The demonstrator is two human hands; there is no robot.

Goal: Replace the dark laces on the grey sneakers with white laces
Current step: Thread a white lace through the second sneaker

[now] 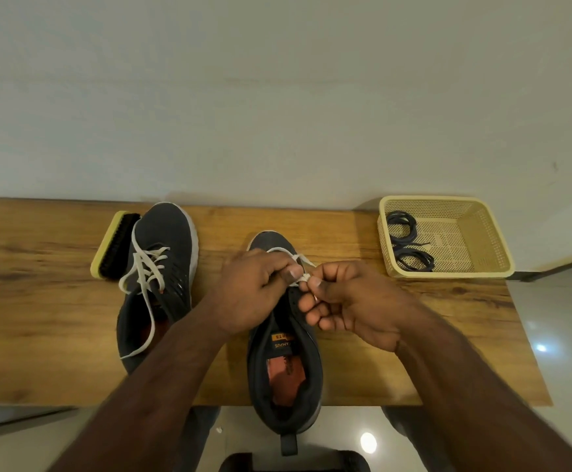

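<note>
Step in hand, as judged: threading the white lace into the second grey sneaker. The first is already laced.

Left to right:
- Shoe brush (114, 245), yellow-backed, on the desk (39, 301), well left of the left hand and touching or just beside the toe side of the laced sneaker; cannot tell which.
- Laced sneaker (162, 267), just left of the left forearm. Its white lace is crossed through the eyelets, with loose ends trailing toward the heel, untied.
- Left hand (257, 291), fingers curled, pinching the white lace (303, 276) over the tongue area of the second sneaker (284, 352).
- Right hand (346, 301), just beside the left hand with fingertips almost touching, curled and pinching the same lace at what looks like its tip. A loop of the lace runs forward over the toe, beyond both hands.
- Basket (482, 267), well right of the right hand, holding the coiled dark laces (410, 247). Both seem removed already.

Next move, judged: guide the lace tip into the next eyelet and pull it through. This needs a fine pinch and even slack on both sides.

In the way: the hands hide the eyelet rows, so the lacing count is not readable. The sneaker heel overhangs the near desk edge and a hard pull could shift it.
</note>
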